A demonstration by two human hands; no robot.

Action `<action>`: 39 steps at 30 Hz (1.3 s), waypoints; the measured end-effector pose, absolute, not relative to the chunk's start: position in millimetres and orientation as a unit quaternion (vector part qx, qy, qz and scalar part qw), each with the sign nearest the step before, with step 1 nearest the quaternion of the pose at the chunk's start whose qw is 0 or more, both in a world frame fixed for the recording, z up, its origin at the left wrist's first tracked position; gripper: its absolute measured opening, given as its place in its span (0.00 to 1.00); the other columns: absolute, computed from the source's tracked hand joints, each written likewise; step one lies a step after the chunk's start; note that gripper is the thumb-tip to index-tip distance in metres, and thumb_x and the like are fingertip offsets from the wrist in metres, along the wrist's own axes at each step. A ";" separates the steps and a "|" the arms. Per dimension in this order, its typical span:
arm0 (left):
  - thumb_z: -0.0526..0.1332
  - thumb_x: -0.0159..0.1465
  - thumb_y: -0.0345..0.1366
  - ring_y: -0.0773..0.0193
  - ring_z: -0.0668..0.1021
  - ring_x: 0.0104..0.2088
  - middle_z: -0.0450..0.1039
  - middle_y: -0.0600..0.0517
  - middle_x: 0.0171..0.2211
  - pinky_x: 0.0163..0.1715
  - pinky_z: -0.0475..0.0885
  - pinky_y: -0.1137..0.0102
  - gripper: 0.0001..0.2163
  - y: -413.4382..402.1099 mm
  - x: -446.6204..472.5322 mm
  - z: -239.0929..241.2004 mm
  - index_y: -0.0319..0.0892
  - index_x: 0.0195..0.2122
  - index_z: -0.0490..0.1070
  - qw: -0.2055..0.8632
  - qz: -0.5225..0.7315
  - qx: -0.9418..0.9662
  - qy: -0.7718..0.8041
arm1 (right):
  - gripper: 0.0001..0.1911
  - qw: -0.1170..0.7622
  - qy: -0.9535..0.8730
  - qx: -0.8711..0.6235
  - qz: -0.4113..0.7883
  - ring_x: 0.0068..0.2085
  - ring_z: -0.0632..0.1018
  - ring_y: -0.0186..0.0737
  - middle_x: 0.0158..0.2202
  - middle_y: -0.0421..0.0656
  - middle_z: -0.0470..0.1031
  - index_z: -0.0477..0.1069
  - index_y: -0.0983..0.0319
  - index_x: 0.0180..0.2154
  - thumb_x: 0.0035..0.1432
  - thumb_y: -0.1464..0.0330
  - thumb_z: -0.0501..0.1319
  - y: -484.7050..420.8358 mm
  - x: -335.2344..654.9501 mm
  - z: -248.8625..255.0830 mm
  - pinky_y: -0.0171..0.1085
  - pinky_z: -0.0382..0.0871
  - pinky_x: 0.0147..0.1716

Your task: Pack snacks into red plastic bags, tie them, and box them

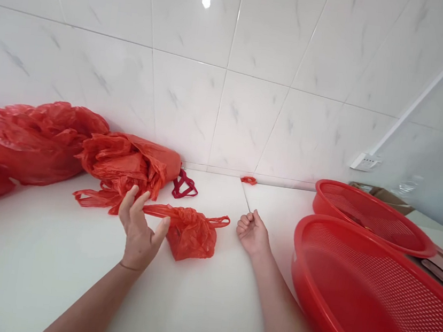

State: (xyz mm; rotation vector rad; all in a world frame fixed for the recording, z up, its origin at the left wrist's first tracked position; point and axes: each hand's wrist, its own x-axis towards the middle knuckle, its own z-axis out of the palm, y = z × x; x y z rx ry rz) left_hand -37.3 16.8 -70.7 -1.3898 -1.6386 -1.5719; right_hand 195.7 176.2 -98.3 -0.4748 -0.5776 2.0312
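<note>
My left hand (141, 231) is raised over the white table, fingers spread and thumb apart, with nothing in its grasp. Just beyond and to the right of it lies a small knotted red plastic bag (193, 238); its handles stretch out to both sides, and its contents are hidden. My right hand (252, 233) is curled into a loose fist to the right of that bag, apart from it, and no object shows in its fingers. Behind my left hand rests a crumpled bundle of red plastic bags (133, 163).
A large full red bag (46, 144) stands at the left by the tiled wall. Dark red straps (184, 184) and a red scrap (249, 180) lie at the back. Two red mesh baskets (321, 302) fill the right side, beneath a wall socket (366, 162).
</note>
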 end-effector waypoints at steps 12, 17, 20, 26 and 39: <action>0.63 0.54 0.47 0.42 0.55 0.62 0.55 0.40 0.61 0.58 0.39 0.44 0.33 26.5 3.5 -84.7 0.47 0.61 0.56 0.173 -0.303 -0.674 -0.652 | 0.20 0.471 -0.250 -0.202 0.822 0.16 0.55 0.25 0.16 0.32 0.54 0.57 0.60 0.19 0.50 0.60 0.64 176.1 200.6 -94.2 0.27 0.52 0.14; 0.60 0.56 0.43 0.47 0.67 0.53 0.69 0.43 0.49 0.56 0.41 0.42 0.32 27.6 -1.3 -88.0 0.46 0.61 0.53 0.111 -0.271 -0.654 -0.698 | 0.21 0.466 -0.263 -0.201 0.820 0.16 0.53 0.26 0.16 0.32 0.52 0.55 0.60 0.18 0.49 0.59 0.65 175.1 202.0 -93.0 0.28 0.50 0.13; 0.60 0.56 0.44 0.49 0.71 0.47 0.71 0.44 0.43 0.56 0.45 0.44 0.29 26.5 -2.5 -86.4 0.44 0.59 0.57 0.106 -0.280 -0.647 -0.702 | 0.22 0.465 -0.267 -0.203 0.819 0.16 0.53 0.26 0.16 0.31 0.51 0.54 0.60 0.18 0.49 0.59 0.65 174.2 202.4 -92.7 0.28 0.49 0.14; 0.60 0.57 0.44 0.52 0.74 0.40 0.74 0.47 0.38 0.48 0.61 0.54 0.17 27.4 -3.6 -83.0 0.45 0.46 0.68 0.078 -0.333 -0.652 -0.676 | 0.22 0.468 -0.276 -0.208 0.814 0.16 0.54 0.25 0.15 0.31 0.52 0.55 0.60 0.18 0.49 0.58 0.65 175.0 202.4 -92.0 0.27 0.50 0.14; 0.59 0.56 0.42 0.63 0.73 0.28 0.72 0.54 0.27 0.30 0.65 0.71 0.07 -93.9 -113.2 -43.6 0.47 0.32 0.70 0.124 -0.332 -0.418 -0.837 | 0.17 0.455 -0.303 -0.297 0.783 0.21 0.64 0.27 0.20 0.34 0.59 0.68 0.58 0.25 0.30 0.77 0.70 187.2 200.9 -109.8 0.28 0.66 0.16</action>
